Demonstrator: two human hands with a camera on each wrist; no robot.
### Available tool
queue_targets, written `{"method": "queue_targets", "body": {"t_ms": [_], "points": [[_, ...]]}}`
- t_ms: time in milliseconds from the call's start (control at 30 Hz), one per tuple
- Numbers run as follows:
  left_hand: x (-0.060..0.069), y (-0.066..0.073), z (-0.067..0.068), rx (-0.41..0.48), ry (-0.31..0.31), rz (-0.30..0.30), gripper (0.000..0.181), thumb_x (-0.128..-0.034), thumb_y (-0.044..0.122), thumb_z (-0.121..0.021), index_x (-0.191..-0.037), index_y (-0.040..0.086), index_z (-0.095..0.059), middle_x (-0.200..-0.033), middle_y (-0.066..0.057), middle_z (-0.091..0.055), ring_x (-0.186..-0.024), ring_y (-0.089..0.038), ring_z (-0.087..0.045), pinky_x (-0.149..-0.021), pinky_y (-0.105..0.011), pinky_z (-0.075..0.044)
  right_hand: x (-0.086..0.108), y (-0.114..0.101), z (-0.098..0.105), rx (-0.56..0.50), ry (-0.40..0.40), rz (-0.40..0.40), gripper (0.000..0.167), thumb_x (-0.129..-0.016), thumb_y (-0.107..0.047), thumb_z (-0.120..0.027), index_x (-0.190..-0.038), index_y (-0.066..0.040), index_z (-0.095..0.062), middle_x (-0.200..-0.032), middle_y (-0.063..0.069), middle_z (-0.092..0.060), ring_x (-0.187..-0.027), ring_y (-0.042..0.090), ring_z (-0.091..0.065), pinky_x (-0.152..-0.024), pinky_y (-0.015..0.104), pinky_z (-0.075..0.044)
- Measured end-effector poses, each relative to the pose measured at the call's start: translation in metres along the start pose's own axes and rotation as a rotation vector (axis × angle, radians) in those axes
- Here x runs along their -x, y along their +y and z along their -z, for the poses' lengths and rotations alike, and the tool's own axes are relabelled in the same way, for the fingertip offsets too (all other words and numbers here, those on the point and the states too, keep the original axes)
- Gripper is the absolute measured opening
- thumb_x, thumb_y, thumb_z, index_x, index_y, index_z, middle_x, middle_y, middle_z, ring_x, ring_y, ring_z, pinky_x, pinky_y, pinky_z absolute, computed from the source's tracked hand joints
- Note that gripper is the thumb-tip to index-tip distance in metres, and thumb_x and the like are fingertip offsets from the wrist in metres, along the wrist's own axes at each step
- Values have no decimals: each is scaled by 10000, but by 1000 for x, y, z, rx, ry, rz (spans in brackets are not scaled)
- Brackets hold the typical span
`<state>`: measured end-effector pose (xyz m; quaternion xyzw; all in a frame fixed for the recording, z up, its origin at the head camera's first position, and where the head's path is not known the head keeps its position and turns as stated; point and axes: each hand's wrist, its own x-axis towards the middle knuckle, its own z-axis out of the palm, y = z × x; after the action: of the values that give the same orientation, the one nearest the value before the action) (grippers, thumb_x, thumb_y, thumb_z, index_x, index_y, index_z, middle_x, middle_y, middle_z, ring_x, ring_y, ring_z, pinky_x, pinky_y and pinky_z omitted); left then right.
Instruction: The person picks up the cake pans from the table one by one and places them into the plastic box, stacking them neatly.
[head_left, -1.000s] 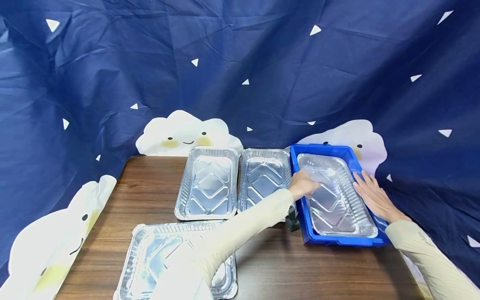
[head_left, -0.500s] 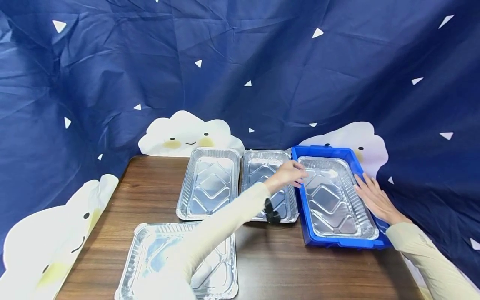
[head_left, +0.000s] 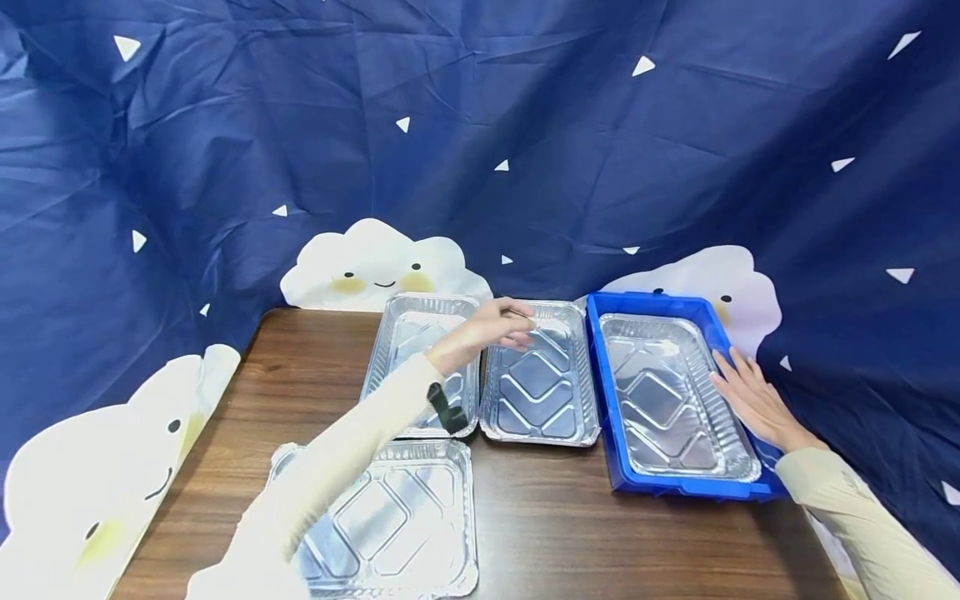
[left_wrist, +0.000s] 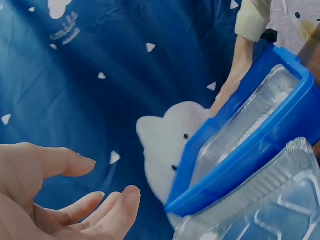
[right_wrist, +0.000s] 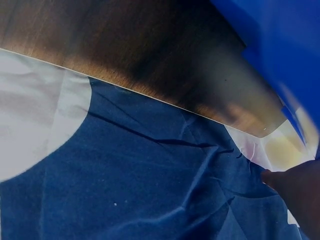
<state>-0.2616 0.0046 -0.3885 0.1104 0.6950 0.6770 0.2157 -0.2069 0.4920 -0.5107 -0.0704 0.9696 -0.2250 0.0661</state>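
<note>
In the head view my left hand (head_left: 491, 325) hovers over the back foil trays, its fingers loosely bent and holding nothing. The left wrist view shows the thumb and fingers of this left hand (left_wrist: 75, 195) spread apart. Below it lie a left foil tray (head_left: 412, 329) and a middle foil tray (head_left: 538, 387). To the right, a blue bin (head_left: 716, 487) bears another foil tray (head_left: 660, 404). My right hand (head_left: 757, 404) rests along the bin's right rim with straight fingers. The right wrist view shows only a dark part of this right hand (right_wrist: 302, 192) near the bin.
Nearer the front left lies a wider foil tray (head_left: 390, 517), partly covered by the left sleeve. Everything stands on a brown wooden table (head_left: 555, 533). A dark blue curtain (head_left: 480, 108) with white clouds hangs right behind the table.
My left hand has moved left from over the tray in the blue bin, across the middle tray, with nothing in it. The right hand has stayed at the bin's rim.
</note>
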Motion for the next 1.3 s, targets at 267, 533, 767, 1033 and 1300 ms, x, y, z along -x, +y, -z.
{"method": "queue_targets", "body": {"t_ms": [267, 533, 767, 1033, 1300], "points": [[26, -2, 57, -48, 42, 1, 367, -1011, 24, -647, -1335, -118, -549, -1212, -254, -686, -955, -271, -757, -988, -478, -589, 0, 1, 1, -6, -4, -3, 700, -1160, -422, -290, -1682, -56, 0, -1705, 304, 132, -1511, 615, 146, -1101, 868, 44], [55, -25, 112, -134, 105, 41, 438, -1027, 71, -631, -1391, -147, -521, -1214, -210, -697, -1021, -295, -757, -928, -387, -618, 0, 2, 1, -8, -2, -10, 704, -1158, -429, -291, -1680, -44, -14, -1705, 309, 123, -1517, 608, 138, -1098, 873, 26], [71, -59, 157, -202, 142, 69, 480, -1035, 111, -611, -1413, -162, -497, -1201, -221, -713, -1110, -374, -731, -967, -420, -602, -1, 3, 0, -6, -9, -17, 708, -1158, -437, -282, -1678, -37, -19, -1701, 320, 115, -1509, 621, 139, -1102, 868, 29], [83, -83, 192, -177, 199, 113, 505, -1043, 118, -616, -1429, -170, -463, -1132, -143, -729, -989, -195, -744, -945, -372, -606, -1, 1, -1, 1, -1, -15, 715, -1156, -449, -278, -1676, -31, -22, -1698, 331, 101, -1509, 625, 126, -1106, 866, 27], [87, -101, 211, -180, 274, 102, 468, -1024, 84, -604, -1382, -189, -476, -1155, -225, -711, -907, -174, -732, -879, -387, -626, 0, -1, -1, 1, 11, -7, 717, -1155, -458, -273, -1677, -35, -22, -1696, 343, 79, -1511, 624, 117, -1101, 871, 18]]}}
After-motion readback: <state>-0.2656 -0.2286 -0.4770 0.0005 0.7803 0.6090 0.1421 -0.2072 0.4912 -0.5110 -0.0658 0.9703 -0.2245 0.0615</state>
